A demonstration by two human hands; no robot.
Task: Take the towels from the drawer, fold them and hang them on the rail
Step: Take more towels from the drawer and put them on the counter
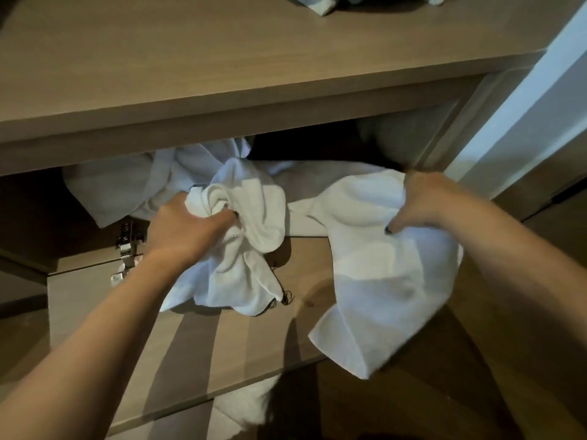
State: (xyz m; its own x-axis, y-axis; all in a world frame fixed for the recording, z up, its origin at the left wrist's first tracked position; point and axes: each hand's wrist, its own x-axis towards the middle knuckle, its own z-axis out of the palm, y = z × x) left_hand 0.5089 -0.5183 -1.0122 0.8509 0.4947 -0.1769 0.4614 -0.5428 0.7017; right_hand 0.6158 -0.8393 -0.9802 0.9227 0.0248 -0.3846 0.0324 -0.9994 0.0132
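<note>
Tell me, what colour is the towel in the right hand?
White, plain. The towel shows best in the head view.

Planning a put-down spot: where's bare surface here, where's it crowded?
Free: the wooden top in front of the cloth at its far edge; the open flap below the left hand. Crowded: the compartment mouth, filled with white towels and both hands, right hand included.

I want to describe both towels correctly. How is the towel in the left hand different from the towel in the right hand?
The left hand grips the left towel, which is bunched into a crumpled wad; the right hand pinches the right towel, which hangs flatter and more spread out. The left towel shows frayed threads at its lower edge; the right towel shows none. Both are white and hang over the open wooden flap.
</note>
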